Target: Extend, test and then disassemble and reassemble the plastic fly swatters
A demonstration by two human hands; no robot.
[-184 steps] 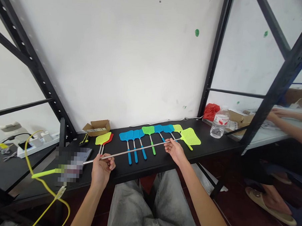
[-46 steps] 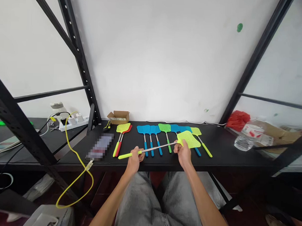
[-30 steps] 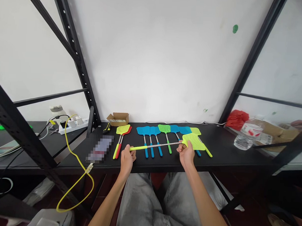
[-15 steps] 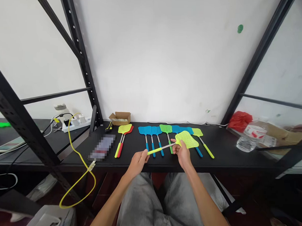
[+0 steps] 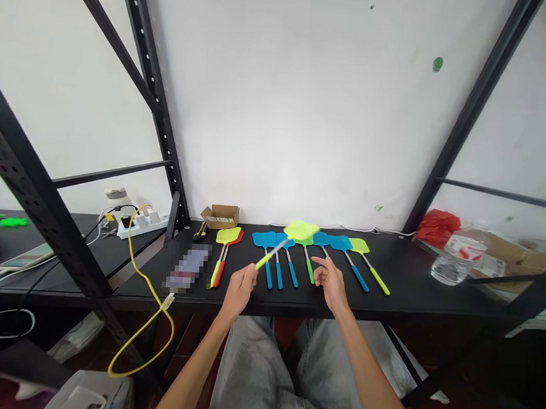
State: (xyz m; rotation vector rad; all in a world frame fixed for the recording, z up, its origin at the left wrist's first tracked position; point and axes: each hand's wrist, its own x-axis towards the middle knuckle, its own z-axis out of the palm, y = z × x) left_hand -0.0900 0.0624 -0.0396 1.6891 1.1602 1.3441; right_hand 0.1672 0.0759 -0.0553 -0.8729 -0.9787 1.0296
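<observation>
Left hand [image 5: 241, 287] pinching held swatter [image 5: 294, 232] by handle end, above table's [image 5: 414, 280] front edge; long axis diagonal, head pointing back-right, ahead of that hand. Right hand [image 5: 330, 282] half spread, index out. Lying: five blue swatters [image 5: 263, 239], two yellow swatters [image 5: 229, 235], one green swatter [image 5: 310, 271], one red swatter [image 5: 220, 273].

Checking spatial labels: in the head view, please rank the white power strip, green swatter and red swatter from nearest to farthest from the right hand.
1. Green swatter, just left of the right hand.
2. Red swatter, farther left.
3. White power strip, far left.
</observation>
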